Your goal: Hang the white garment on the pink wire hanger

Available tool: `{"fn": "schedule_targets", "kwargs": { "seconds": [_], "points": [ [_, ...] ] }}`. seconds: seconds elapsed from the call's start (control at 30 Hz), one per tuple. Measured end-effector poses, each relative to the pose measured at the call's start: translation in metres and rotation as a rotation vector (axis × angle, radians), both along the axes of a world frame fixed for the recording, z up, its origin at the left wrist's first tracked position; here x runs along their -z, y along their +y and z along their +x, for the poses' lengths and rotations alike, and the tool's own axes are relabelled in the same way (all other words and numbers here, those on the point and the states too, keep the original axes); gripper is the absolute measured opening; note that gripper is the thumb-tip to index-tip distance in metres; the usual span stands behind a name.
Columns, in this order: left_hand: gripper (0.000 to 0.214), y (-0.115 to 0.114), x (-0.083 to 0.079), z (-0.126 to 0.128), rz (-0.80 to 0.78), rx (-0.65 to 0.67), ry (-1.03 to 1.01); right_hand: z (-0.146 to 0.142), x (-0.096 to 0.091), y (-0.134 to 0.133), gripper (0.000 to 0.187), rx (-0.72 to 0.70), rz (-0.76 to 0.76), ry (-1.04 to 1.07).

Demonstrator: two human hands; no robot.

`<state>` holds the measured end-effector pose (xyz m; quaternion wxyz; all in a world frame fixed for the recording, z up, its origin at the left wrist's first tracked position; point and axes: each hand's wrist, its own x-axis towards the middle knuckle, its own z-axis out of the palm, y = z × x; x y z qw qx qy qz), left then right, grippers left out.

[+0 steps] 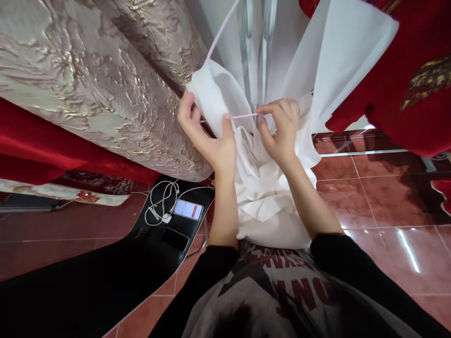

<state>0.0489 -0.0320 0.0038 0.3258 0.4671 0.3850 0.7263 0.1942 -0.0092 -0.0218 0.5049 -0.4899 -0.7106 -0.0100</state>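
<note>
Far left, 9 o'clock: red cloth (52,148) below a pale, gold-embossed brocade (105,94), which fills 10 to 11. At 7 to 8, a black surface (88,277); on its upper end lie a coiled white cable (163,202), a dark-screened phone (175,239) and, just beside that, a lit phone (188,210). Near centre, toward 11, left hand (211,148) grasping a fold of white fabric (273,183), fingers to its far side, thumb at its near edge. Fabric bunches between the forearms, down to the lap at 6. A thin pinkish cord (245,115) runs taut from the left thumb to the right hand (283,129), at 2, where thumb and index pinch it. Beyond, a white hanging panel (338,65) toward 1; whether it joins the bunched fabric, cannot tell. Far right: red tiled floor (377,197) at 3, gold-patterned red drapery (394,80) at 2.
</note>
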Motion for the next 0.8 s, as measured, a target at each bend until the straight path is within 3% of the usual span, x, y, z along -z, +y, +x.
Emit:
{"fn": "schedule_targets", "kwargs": {
  "seconds": [0.1, 0.27, 0.47, 0.57, 0.63, 0.67, 0.73, 0.8],
  "points": [
    [0.057, -0.011, 0.003, 0.015, 0.137, -0.175, 0.092, 0.000, -0.002, -0.010, 0.031, 0.013, 0.021, 0.028],
    [0.052, -0.019, -0.010, 0.012, -0.040, 0.025, 0.085, 0.003, -0.004, -0.006, 0.036, 0.007, 0.029, 0.079],
    [0.027, -0.009, -0.036, 0.003, 0.084, 0.124, -0.080, 0.001, -0.004, -0.003, 0.035, 0.004, 0.041, 0.111],
    [0.024, 0.003, -0.062, -0.022, 0.025, 0.239, -0.156, 0.003, -0.007, -0.004, 0.036, 0.006, 0.019, 0.103],
    [0.026, 0.013, -0.071, -0.049, 0.038, 0.318, -0.215, 0.006, -0.011, -0.006, 0.036, 0.000, 0.022, 0.091],
    [0.027, 0.017, -0.070, -0.062, 0.041, 0.373, -0.221, 0.007, -0.013, -0.006, 0.036, -0.004, 0.021, 0.081],
    [0.027, 0.024, -0.055, -0.085, 0.114, 0.347, -0.261, 0.010, -0.016, -0.006, 0.037, -0.009, 0.019, 0.065],
    [0.034, 0.027, -0.027, -0.097, 0.126, 0.212, -0.303, 0.011, -0.016, -0.006, 0.036, -0.017, 0.030, 0.067]
  ]
}}
